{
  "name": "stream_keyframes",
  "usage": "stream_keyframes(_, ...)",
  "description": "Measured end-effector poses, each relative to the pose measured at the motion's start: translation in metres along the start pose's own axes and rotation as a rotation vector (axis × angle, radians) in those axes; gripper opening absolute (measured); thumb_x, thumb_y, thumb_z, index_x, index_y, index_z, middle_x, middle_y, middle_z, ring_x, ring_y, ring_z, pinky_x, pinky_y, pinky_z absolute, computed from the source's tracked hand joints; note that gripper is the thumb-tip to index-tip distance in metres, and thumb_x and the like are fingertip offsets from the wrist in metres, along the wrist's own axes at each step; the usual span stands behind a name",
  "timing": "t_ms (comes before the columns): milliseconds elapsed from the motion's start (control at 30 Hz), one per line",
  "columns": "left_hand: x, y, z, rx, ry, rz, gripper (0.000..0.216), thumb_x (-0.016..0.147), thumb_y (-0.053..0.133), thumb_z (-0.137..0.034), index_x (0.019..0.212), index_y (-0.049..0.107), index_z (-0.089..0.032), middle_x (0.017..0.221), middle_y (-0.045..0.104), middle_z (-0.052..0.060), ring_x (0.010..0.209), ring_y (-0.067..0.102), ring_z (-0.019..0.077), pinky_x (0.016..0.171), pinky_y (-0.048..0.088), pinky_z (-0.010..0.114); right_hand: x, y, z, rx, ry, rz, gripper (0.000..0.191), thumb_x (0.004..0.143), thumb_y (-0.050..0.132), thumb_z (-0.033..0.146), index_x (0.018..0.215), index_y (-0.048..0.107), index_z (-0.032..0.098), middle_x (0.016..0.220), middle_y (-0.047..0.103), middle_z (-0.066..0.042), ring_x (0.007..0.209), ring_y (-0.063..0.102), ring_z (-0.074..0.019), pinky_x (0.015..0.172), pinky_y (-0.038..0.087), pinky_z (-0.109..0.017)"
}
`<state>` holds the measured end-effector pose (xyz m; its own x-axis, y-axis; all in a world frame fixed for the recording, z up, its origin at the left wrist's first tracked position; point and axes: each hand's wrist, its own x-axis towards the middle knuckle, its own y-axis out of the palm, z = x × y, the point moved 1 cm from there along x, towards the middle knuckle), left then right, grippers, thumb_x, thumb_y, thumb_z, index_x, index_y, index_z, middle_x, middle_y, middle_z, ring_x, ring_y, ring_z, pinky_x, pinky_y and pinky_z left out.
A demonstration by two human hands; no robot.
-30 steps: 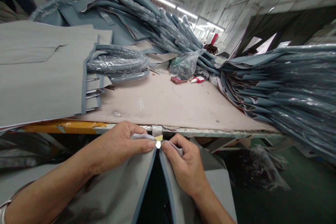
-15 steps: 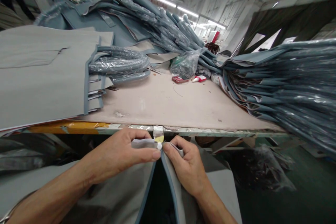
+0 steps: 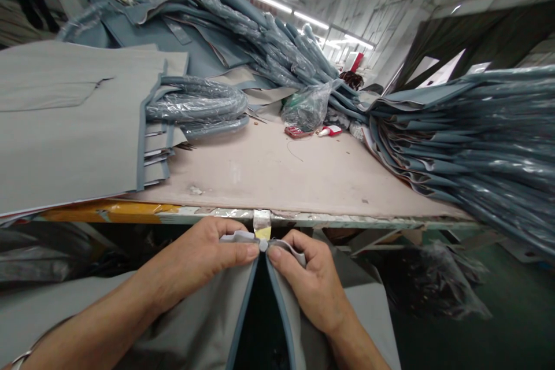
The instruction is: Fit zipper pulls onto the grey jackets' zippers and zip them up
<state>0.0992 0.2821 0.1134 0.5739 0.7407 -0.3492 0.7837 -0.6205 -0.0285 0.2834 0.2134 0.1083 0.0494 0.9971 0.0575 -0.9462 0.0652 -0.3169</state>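
A piece of grey fabric with blue-grey bound edges [image 3: 208, 312] hangs below the table edge, its two sides parting in a narrow V. My left hand [image 3: 217, 254] pinches the top of the left side between thumb and fingers. My right hand [image 3: 307, 277] pinches the right side the same way, its thumb close to the left one. Between the thumb tips sits a small whitish round piece [image 3: 262, 245], too small to name. Just above it a pale tab with a yellow end [image 3: 262, 224] is fixed to the table edge.
Grey panels with blue edging [image 3: 78, 127] are stacked on the table [image 3: 269, 173] at left. Beside them lies a plastic-wrapped bundle [image 3: 199, 104]. Plastic-covered blue-grey pieces [image 3: 485, 139] pile up at right. A red-and-white bottle [image 3: 330, 130] and a red box [image 3: 298, 132] lie at the back.
Both hands have shifted slightly, and the fabric's top edge sits a little lower under the tab. The left thumb has drawn slightly to the left. Both hands keep their pinch.
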Motion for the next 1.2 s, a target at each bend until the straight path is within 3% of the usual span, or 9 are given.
stream_keyframes(400,0.0,-0.001,0.0,-0.002,0.031,0.017,0.034,0.066,0.079,-0.046,0.068,0.063,-0.016,0.061,0.052,-0.005,0.06,0.039,0.0089,0.059,0.028,0.021,0.002,0.001,0.001,0.015,0.026,0.011,0.035,0.084,0.059,0.045,0.066,0.055,0.016,0.058,0.043,0.004,0.056,0.037,-0.0096,0.052,0.028,-0.023)
stream_keyframes(700,0.001,0.002,-0.001,-0.038,-0.027,-0.027,0.032,0.063,0.079,-0.046,0.071,0.067,-0.017,0.064,0.062,-0.003,0.062,0.05,0.0123,0.061,0.035,0.022,0.003,0.0,0.004,0.006,0.015,0.005,0.031,0.083,0.061,0.04,0.065,0.056,0.015,0.058,0.044,0.005,0.056,0.036,-0.0091,0.052,0.028,-0.022)
stream_keyframes(900,-0.002,0.006,-0.006,-0.149,-0.061,-0.024,0.023,0.059,0.081,-0.033,0.072,0.069,-0.018,0.069,0.067,-0.002,0.068,0.056,0.0137,0.068,0.041,0.023,0.004,0.001,0.007,0.029,-0.009,-0.023,0.032,0.084,0.061,0.04,0.065,0.056,0.015,0.059,0.046,0.004,0.058,0.038,-0.0094,0.054,0.03,-0.022)
stream_keyframes(1200,-0.006,0.006,-0.006,-0.219,-0.106,-0.042,0.028,0.059,0.084,-0.035,0.068,0.064,-0.017,0.064,0.06,-0.003,0.063,0.049,0.012,0.063,0.037,0.021,0.001,0.0,0.003,0.024,-0.005,0.009,0.031,0.084,0.061,0.04,0.066,0.057,0.015,0.059,0.046,0.004,0.057,0.038,-0.0095,0.054,0.029,-0.023)
